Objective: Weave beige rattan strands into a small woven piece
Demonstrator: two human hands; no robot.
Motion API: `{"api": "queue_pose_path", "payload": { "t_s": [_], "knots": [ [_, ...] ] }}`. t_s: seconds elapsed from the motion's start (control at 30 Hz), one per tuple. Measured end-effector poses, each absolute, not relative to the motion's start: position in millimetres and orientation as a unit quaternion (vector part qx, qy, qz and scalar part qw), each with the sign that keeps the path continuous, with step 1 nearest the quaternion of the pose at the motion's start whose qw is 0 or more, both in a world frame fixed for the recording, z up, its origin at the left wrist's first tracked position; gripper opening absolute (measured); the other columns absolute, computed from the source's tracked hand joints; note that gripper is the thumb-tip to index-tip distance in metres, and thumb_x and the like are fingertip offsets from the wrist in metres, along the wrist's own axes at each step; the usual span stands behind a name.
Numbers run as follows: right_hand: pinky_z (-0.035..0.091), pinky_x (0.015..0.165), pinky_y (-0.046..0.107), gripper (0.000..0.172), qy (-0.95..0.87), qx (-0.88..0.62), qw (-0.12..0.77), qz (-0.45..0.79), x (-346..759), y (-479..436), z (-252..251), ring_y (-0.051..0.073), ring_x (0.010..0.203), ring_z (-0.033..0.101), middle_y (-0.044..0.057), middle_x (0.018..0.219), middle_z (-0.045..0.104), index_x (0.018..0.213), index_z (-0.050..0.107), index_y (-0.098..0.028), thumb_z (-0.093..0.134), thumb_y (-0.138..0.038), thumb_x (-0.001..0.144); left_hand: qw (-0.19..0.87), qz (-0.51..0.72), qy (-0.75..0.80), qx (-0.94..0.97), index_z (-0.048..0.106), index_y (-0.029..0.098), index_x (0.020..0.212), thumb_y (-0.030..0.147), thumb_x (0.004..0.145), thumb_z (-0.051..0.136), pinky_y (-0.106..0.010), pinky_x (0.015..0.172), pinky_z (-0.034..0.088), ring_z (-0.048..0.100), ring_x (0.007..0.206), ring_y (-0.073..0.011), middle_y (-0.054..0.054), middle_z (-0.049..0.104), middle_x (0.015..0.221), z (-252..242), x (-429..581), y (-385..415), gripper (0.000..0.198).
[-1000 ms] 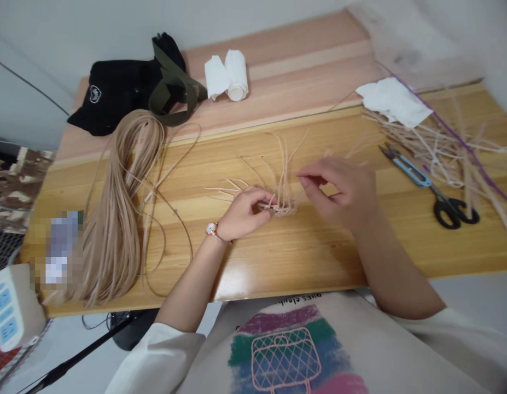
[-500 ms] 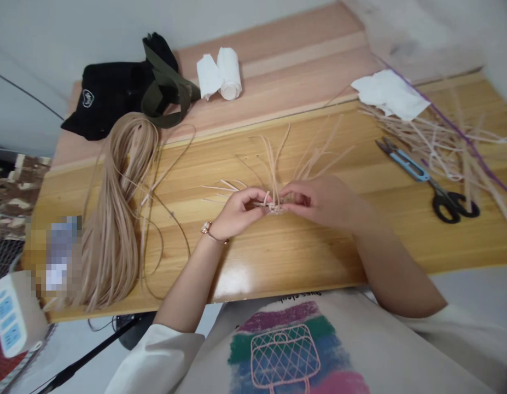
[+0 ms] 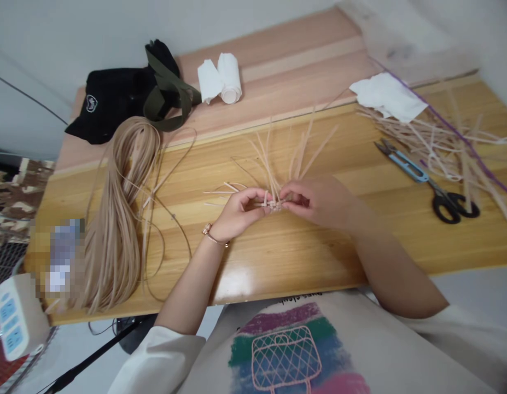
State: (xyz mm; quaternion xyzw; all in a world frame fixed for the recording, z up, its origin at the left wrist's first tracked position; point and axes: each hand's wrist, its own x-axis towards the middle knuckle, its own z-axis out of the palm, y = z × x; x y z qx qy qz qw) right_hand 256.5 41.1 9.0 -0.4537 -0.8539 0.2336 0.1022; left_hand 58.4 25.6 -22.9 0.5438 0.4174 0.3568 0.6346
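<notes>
A small piece of beige strip weaving is held over the near part of the table, its loose strip ends fanning out away from me and to the left. My left hand pinches its left side between thumb and fingers. At its right side, my right hand has thumb and fingertips closed on the weaving or on strips coming out of it; which of these I cannot tell. Part of the weaving is hidden behind my fingertips.
A thick bundle of beige strips lies left on the wooden table. Blue-and-black scissors and a heap of cut strips lie right. Behind are a paper roll, a black bag and crumpled tissue.
The fanned strip ends beyond my hands have shifted, the right-hand ones swinging left and more upright. Both hands stay nearly in place on the weaving.
</notes>
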Motion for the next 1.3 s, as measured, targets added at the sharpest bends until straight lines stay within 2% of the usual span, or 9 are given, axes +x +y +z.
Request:
{"api": "queue_pose_path", "payload": {
  "t_s": [0.17, 0.5, 0.73, 1.03, 1.3],
  "knots": [
    [0.030, 0.054, 0.024, 0.021, -0.852, -0.458, 0.065, 0.245, 257, 44, 9, 0.015, 0.060, 0.055, 0.002, 0.070, 0.068, 0.096, 0.066, -0.020, 0.059, -0.029, 0.079, 0.634, 0.381, 0.409, 0.535, 0.063, 0.014, 0.086, 0.020, 0.066, 0.072, -0.028, 0.079, 0.048, 0.060, 0.078, -0.0122, -0.003, 0.064, 0.083, -25, 61, 24, 0.022],
    [0.025, 0.052, 0.022, 0.013, -0.855, -0.433, 0.124, 0.259, 259, 45, 5, 0.010, 0.051, 0.045, -0.003, 0.059, 0.058, 0.088, 0.062, -0.019, 0.055, -0.026, 0.080, 0.644, 0.397, 0.404, 0.514, 0.066, 0.016, 0.091, 0.020, 0.066, 0.072, -0.029, 0.082, 0.047, 0.061, 0.083, -0.0139, -0.004, 0.067, 0.089, -26, 59, 25, 0.026],
    [0.026, 0.053, 0.023, 0.014, -0.858, -0.432, 0.108, 0.256, 255, 44, 5, 0.011, 0.054, 0.047, -0.002, 0.061, 0.059, 0.090, 0.062, -0.019, 0.054, -0.026, 0.080, 0.659, 0.383, 0.400, 0.508, 0.065, 0.015, 0.089, 0.018, 0.066, 0.072, -0.028, 0.083, 0.045, 0.060, 0.083, -0.0128, -0.003, 0.066, 0.088, -26, 59, 26, 0.025],
    [0.026, 0.052, 0.023, 0.016, -0.831, -0.454, 0.145, 0.286, 252, 41, 5, 0.010, 0.050, 0.045, -0.003, 0.057, 0.056, 0.088, 0.062, -0.019, 0.051, -0.029, 0.083, 0.640, 0.397, 0.404, 0.518, 0.062, 0.014, 0.086, 0.020, 0.066, 0.073, -0.026, 0.079, 0.045, 0.058, 0.079, -0.0110, -0.002, 0.063, 0.085, -31, 62, 26, 0.024],
    [0.025, 0.053, 0.022, 0.013, -0.826, -0.465, 0.144, 0.285, 248, 37, 4, 0.010, 0.053, 0.046, -0.002, 0.059, 0.057, 0.087, 0.063, -0.017, 0.053, -0.024, 0.082, 0.636, 0.382, 0.417, 0.525, 0.062, 0.012, 0.089, 0.019, 0.068, 0.071, -0.024, 0.078, 0.045, 0.058, 0.081, -0.0117, -0.004, 0.064, 0.087, -30, 61, 25, 0.024]
  ]
}}
